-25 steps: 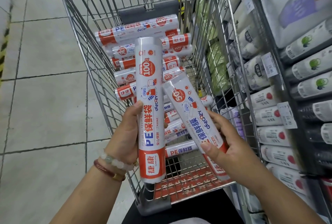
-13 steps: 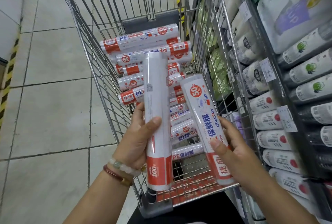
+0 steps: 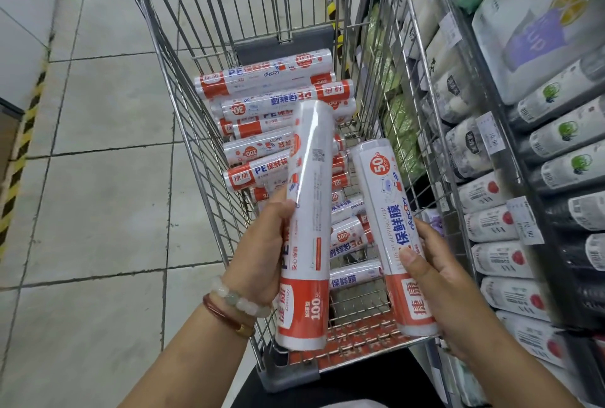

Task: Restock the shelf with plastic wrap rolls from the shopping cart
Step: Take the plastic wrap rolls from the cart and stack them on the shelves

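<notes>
A pale tiled floor (image 3: 98, 145) is seen at 9 o'clock, edged by a striped hazard strip (image 3: 23, 152). A wire cart (image 3: 203, 132) fills the middle, with rolls (image 3: 268, 80) piled inside towards 12 o'clock. A shelf (image 3: 537, 243) packed with rolls runs down the 3 o'clock side, just beside the cart wall. One roll (image 3: 306, 227) is gripped upright by the left hand (image 3: 262, 253), another roll (image 3: 393, 234) is gripped by the right hand (image 3: 442, 283); the two are held apart above the cart's near end. Open floor is left only at 9 o'clock.
</notes>
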